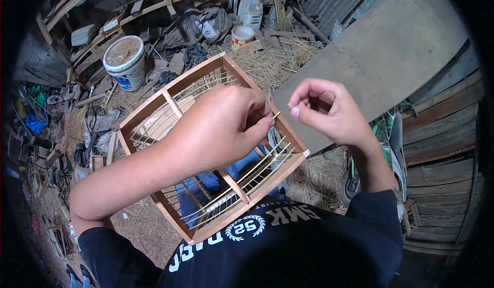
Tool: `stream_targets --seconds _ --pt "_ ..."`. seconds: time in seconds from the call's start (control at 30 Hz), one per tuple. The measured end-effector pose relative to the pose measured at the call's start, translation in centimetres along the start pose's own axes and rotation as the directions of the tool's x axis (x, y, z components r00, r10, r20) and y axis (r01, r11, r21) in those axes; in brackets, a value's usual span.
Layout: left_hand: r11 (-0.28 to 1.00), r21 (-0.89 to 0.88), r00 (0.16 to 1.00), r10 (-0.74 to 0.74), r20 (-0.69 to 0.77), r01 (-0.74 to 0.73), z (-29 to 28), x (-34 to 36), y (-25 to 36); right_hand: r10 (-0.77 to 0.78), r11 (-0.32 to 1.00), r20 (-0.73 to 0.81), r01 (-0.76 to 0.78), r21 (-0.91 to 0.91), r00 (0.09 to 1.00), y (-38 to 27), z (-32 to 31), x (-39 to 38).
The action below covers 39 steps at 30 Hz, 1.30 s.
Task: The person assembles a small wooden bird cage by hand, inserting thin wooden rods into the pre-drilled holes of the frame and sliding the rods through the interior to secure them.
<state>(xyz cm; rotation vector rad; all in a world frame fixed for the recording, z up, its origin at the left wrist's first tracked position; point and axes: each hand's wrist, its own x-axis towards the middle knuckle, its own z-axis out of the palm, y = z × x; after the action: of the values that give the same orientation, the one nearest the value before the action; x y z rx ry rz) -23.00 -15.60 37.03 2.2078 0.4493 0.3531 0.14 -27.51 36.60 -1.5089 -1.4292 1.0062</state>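
Observation:
A rectangular wooden cage frame (183,72), with thin bamboo sticks strung through it, rests tilted on my lap. My left hand (239,120) reaches across it. Its thumb and fingers are pinched on a thin bamboo stick (277,115) by the frame's right side; the rest of that stick is hidden behind the hand. My right hand (329,109) is raised just beyond that side, apart from the frame. Its thumb and forefinger are pinched together at a tiny pale bit, too small to name. Several curved sticks (267,165) span the near right part of the frame.
A large grey-brown board (391,51) slopes away at the right. A white bucket (125,61) stands at the far left, and a smaller tub (242,37) at the back. Straw, wood scraps and cloths litter the ground. Wooden planks (440,169) line the right side.

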Motion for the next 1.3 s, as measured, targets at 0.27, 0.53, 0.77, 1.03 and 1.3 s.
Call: stream_targets --seconds 0.27,0.53,0.77,1.03,1.3 --pt "0.997 -0.069 0.999 0.023 -0.039 -0.025 0.0 0.0 -0.5 -0.029 1.0 -0.105 0.028 -0.012 0.994 1.2 -1.4 0.9" --pt "0.996 -0.082 1.0 -0.031 -0.003 0.031 -0.4 0.0 -0.2 -0.035 0.999 -0.148 0.031 -0.031 0.988 2.4 -2.0 1.2" --pt "0.998 -0.061 0.999 -0.021 -0.025 0.019 -0.2 0.1 -0.1 -0.064 0.996 -0.182 0.051 -0.079 0.981 3.0 -1.8 1.4" --pt "0.997 -0.074 0.999 -0.029 -0.031 0.027 0.1 0.3 -0.4 -0.371 0.868 -0.017 0.34 -0.361 0.929 1.1 -0.1 0.2" --pt "0.997 -0.078 0.999 -0.033 -0.035 0.03 -0.1 0.7 -0.4 -0.429 0.83 0.02 0.402 -0.387 0.903 0.3 0.7 -0.2"
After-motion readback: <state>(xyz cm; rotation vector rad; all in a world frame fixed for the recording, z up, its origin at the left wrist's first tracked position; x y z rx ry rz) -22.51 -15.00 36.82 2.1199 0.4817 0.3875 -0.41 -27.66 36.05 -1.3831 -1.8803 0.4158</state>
